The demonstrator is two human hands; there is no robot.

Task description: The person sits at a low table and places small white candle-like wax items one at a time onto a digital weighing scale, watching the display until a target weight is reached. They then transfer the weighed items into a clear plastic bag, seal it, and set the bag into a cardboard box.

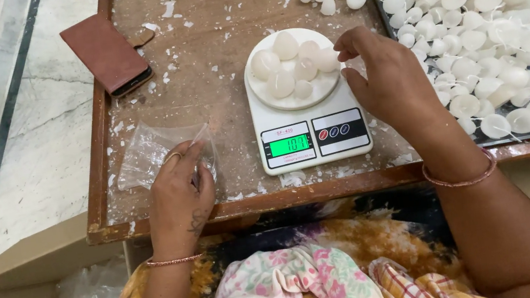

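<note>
Seven pale, glossy domed pieces (289, 66), possibly eight, lie on the scale pan (271, 95). Right hand (387, 80) pinches one; left hand (179, 191) grips a clear bag (149, 153).

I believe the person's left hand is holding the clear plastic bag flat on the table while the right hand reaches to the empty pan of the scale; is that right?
Not quite: the head view shows the pan of the scale is not empty; several white rounded pieces lie on it. The rest holds: the left hand holds the clear plastic bag flat on the table, and the right hand reaches to the pan.
</note>
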